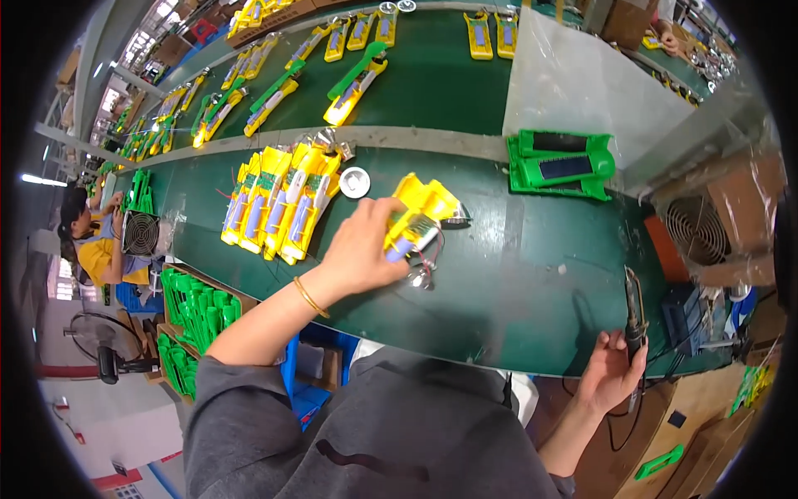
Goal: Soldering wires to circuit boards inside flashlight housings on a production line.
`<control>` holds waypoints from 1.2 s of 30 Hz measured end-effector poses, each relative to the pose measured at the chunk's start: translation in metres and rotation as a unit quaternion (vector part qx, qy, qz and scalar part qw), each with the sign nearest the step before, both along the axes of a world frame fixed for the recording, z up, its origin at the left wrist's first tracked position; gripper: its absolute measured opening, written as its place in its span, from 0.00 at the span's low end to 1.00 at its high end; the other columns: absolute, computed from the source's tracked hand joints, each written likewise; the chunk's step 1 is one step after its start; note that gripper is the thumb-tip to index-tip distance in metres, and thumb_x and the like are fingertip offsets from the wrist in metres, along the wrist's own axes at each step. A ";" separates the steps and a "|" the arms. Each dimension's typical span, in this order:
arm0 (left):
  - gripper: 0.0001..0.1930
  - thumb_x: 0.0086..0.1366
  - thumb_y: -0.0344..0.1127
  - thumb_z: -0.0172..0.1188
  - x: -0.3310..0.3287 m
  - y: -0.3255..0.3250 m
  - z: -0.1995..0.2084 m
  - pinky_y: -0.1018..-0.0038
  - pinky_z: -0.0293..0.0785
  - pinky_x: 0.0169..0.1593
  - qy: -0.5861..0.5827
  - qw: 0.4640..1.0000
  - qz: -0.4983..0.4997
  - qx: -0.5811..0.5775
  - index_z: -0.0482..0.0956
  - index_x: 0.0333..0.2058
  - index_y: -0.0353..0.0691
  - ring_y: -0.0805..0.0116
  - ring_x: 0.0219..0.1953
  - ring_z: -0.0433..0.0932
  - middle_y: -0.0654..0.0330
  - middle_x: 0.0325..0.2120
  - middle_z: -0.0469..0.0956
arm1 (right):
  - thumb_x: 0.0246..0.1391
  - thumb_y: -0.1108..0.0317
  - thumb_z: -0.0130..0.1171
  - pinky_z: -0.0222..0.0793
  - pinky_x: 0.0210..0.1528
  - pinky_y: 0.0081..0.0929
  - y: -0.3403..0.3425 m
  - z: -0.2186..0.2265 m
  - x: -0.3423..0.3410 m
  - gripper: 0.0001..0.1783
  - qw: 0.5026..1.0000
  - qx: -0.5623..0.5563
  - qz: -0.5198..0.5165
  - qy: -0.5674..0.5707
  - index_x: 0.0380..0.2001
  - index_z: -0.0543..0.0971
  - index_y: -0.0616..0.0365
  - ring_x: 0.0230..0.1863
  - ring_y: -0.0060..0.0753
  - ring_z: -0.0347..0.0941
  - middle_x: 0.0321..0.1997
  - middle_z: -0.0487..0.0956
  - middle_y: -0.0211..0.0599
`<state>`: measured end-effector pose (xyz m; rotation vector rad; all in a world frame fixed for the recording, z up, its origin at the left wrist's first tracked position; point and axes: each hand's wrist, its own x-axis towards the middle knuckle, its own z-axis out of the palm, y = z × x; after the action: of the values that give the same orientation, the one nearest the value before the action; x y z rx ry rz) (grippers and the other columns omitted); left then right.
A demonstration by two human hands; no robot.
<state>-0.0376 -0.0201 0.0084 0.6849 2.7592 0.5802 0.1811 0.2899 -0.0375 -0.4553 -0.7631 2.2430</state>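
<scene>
My left hand point(359, 248) is closed round a yellow lamp housing point(431, 198) over the green bench. Inside the housing are a lilac battery cell point(399, 248) and a small circuit board point(424, 226). Thin wires trail from it near a shiny reflector point(421, 279). At the right edge of the bench, my right hand point(611, 376) grips a soldering iron point(635, 320) by its dark handle, tip upward. Left of the held housing, several similar yellow housings point(287, 200) lie side by side with cells fitted. A round silver reflector point(355, 182) lies between.
Stacked green covers with dark panels point(565, 169) lie back right, before a translucent sheet point(582, 79). Beyond a grey rail point(432, 140), a green belt point(440, 83) carries more lamps. A caged fan point(697, 230) stands right. Green parts fill boxes point(199, 308) lower left; a person point(96, 241) sits beyond.
</scene>
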 end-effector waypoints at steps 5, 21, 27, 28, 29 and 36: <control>0.29 0.43 0.33 0.64 0.007 -0.026 -0.018 0.58 0.64 0.53 0.179 0.983 -0.041 0.031 0.70 0.48 0.38 0.45 0.50 0.66 0.46 0.47 0.66 | 0.60 0.61 0.52 0.60 0.45 0.31 -0.007 -0.003 0.008 0.13 0.999 0.012 0.034 0.014 0.43 0.73 0.57 0.36 0.27 0.62 0.32 0.72 0.32; 0.26 0.45 0.18 0.58 0.030 0.007 0.016 0.62 0.69 0.48 0.201 0.975 -0.072 0.070 0.71 0.47 0.38 0.51 0.45 0.70 0.48 0.45 0.67 | 0.62 0.60 0.48 0.57 0.44 0.31 -0.002 0.019 0.036 0.15 0.999 0.009 -0.033 0.020 0.36 0.74 0.62 0.37 0.30 0.59 0.27 0.69 0.35; 0.26 0.49 0.20 0.58 0.062 0.043 0.056 0.68 0.73 0.45 -0.001 0.968 -0.211 0.137 0.74 0.50 0.39 0.55 0.42 0.73 0.52 0.41 0.70 | 0.62 0.60 0.48 0.57 0.44 0.31 0.007 0.018 0.035 0.15 0.999 -0.001 -0.021 0.033 0.36 0.74 0.63 0.35 0.30 0.58 0.28 0.68 0.34; 0.27 0.49 0.20 0.59 0.070 0.053 0.043 0.68 0.73 0.44 -0.052 0.956 -0.234 0.171 0.73 0.51 0.39 0.54 0.41 0.73 0.52 0.40 0.71 | 0.62 0.60 0.48 0.57 0.44 0.31 0.007 0.019 0.034 0.15 0.999 -0.001 -0.019 0.034 0.36 0.74 0.63 0.35 0.30 0.58 0.28 0.68 0.34; 0.27 0.49 0.21 0.61 0.078 0.065 0.030 0.67 0.72 0.44 -0.085 0.943 -0.258 0.190 0.71 0.51 0.37 0.53 0.42 0.73 0.51 0.39 0.71 | 0.62 0.60 0.48 0.57 0.44 0.30 0.008 0.019 0.033 0.15 0.999 -0.001 -0.007 0.047 0.36 0.74 0.63 0.35 0.30 0.58 0.28 0.68 0.34; 0.25 0.47 0.27 0.66 0.082 0.089 -0.014 0.66 0.69 0.48 -0.008 0.948 -0.272 0.168 0.73 0.47 0.38 0.53 0.45 0.72 0.55 0.42 0.72 | 0.61 0.59 0.49 0.56 0.44 0.30 0.005 0.021 0.036 0.17 0.999 0.000 0.008 0.045 0.37 0.74 0.65 0.35 0.29 0.58 0.28 0.68 0.34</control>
<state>0.0446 0.0685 -0.0059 1.4396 2.3063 0.9148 0.2173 0.2947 -0.0163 -0.3467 -0.7227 2.2615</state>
